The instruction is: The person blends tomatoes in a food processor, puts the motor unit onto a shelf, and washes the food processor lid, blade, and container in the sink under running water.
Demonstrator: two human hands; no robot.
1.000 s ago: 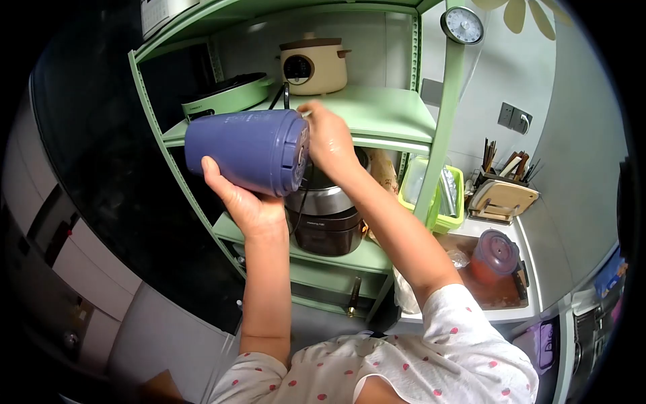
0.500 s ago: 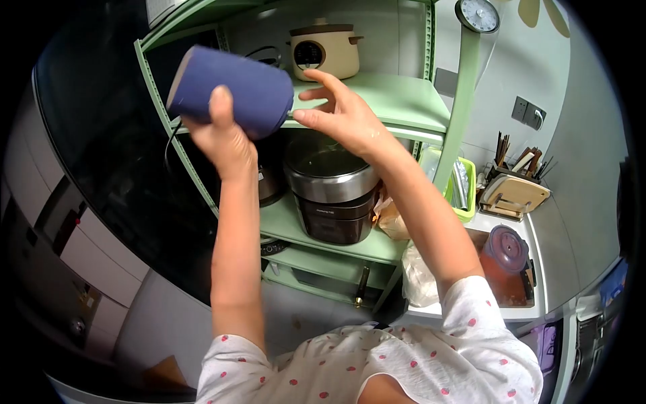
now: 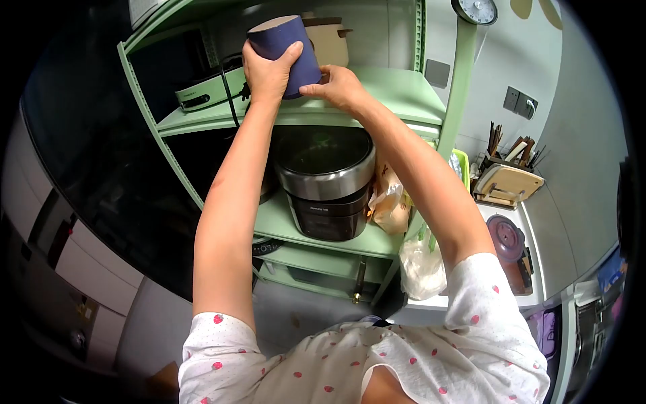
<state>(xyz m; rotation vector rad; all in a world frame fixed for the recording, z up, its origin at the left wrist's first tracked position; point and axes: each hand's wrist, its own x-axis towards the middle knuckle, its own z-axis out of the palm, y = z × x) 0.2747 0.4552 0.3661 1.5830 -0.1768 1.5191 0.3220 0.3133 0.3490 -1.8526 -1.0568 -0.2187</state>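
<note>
A dark blue cylindrical canister (image 3: pixel 288 48) stands nearly upright, slightly tilted, in the air before the upper green shelf. Its end facing up is pale; I cannot tell whether that is a lid or a base. My left hand (image 3: pixel 267 73) is wrapped round its left side, thumb across the front. Down at its lower right edge, my right hand (image 3: pixel 338 87) grips it between thumb and fingers. Partly hidden behind the canister is a cream cooking pot (image 3: pixel 330 44) with brown handles. A light green appliance (image 3: pixel 208 93) with a black cord sits left of my hands.
On the green shelf rack (image 3: pixel 397 101), a black and silver air fryer (image 3: pixel 328 182) stands one level down, beside a plastic bag (image 3: pixel 390 209). To the right are a dial timer (image 3: pixel 476 9), a knife and chopstick holder (image 3: pixel 515 151), a cutting board (image 3: pixel 508 185) and a purple-lidded container (image 3: pixel 505 237).
The canister has swung from lying sideways to nearly upright and shifted right and up. My right hand, apart from the canister's end or barely touching it before, now grips its lower edge.
</note>
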